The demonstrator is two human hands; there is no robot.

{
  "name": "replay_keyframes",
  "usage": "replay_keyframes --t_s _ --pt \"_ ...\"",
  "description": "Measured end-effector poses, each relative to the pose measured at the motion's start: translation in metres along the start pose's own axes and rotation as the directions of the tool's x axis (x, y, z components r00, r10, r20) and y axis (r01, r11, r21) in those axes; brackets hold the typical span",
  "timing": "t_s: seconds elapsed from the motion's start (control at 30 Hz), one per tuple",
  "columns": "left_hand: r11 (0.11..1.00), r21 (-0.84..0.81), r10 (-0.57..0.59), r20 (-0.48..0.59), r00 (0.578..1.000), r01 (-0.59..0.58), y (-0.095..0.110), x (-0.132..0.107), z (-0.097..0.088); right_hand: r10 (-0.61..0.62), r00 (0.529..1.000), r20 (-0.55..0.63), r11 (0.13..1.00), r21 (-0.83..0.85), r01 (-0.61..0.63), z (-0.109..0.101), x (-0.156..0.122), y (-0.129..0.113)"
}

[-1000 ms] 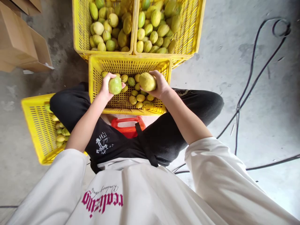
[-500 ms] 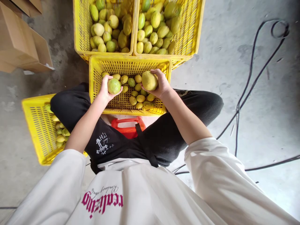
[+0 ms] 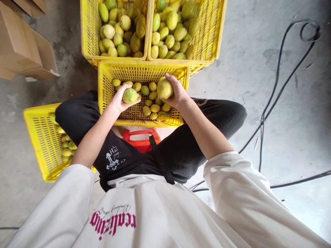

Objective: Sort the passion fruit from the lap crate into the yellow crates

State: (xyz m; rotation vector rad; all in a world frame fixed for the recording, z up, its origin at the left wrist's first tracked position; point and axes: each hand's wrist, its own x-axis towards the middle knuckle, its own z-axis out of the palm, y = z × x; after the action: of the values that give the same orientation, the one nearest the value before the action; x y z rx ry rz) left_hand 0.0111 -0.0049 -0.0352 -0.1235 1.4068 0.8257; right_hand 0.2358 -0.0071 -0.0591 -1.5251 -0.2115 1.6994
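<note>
My left hand (image 3: pixel 119 100) holds a greenish lemon (image 3: pixel 130 96) between thumb and fingers, above the left half of a yellow plastic crate (image 3: pixel 143 65). A larger yellow lemon (image 3: pixel 164 88) is gripped by my right hand (image 3: pixel 177 92) over the crate's right half. Below both hands, several smaller yellow and green lemons (image 3: pixel 155 108) lie on the slotted crate floor, most of them toward the right. Part of that fruit is hidden behind my hands and the two held lemons.
Two fuller yellow crates of lemons (image 3: pixel 120 29) (image 3: pixel 172 21) adjoin the far side. Another yellow crate (image 3: pixel 42 137) stands left by my knee. A red plastic stool (image 3: pixel 141 146) is between my legs. Cardboard boxes (image 3: pixel 20 44) are at upper left; black cables (image 3: pixel 274 93) cross the floor right.
My left hand has shifted slightly right and turned its lemon, which now shows a pale end. My right hand keeps its lemon in nearly the same place.
</note>
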Motion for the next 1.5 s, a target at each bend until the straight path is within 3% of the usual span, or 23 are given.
replay_keyframes --t_s 0.37,0.6,0.87,1.0,1.2,1.5 --pt "0.993 -0.069 -0.099 0.019 0.995 0.100 -0.006 0.000 0.002 -0.007 1.000 0.002 1.000 0.015 0.007 -0.003 0.006 0.003" --pt "0.996 -0.047 -0.077 0.045 0.996 0.079 -0.008 0.007 0.003 -0.018 0.999 -0.047 0.999 0.033 0.020 -0.007 0.020 0.007" --pt "0.998 0.005 0.061 0.071 0.996 -0.061 -0.010 0.006 0.002 0.059 0.997 -0.040 0.996 0.074 -0.056 0.004 -0.001 0.001" --pt "0.997 -0.032 0.077 0.105 0.992 -0.074 -0.011 0.009 -0.001 0.009 1.000 -0.026 0.999 0.046 -0.008 0.002 0.001 -0.001" --pt "0.996 -0.049 0.076 0.017 0.997 -0.075 -0.010 0.007 -0.001 -0.079 0.997 0.013 0.995 0.055 0.078 0.002 0.004 0.001" --pt "0.996 -0.081 0.046 -0.049 0.998 -0.050 -0.007 -0.001 0.005 -0.017 1.000 0.009 1.000 -0.003 0.017 0.001 0.001 0.000"
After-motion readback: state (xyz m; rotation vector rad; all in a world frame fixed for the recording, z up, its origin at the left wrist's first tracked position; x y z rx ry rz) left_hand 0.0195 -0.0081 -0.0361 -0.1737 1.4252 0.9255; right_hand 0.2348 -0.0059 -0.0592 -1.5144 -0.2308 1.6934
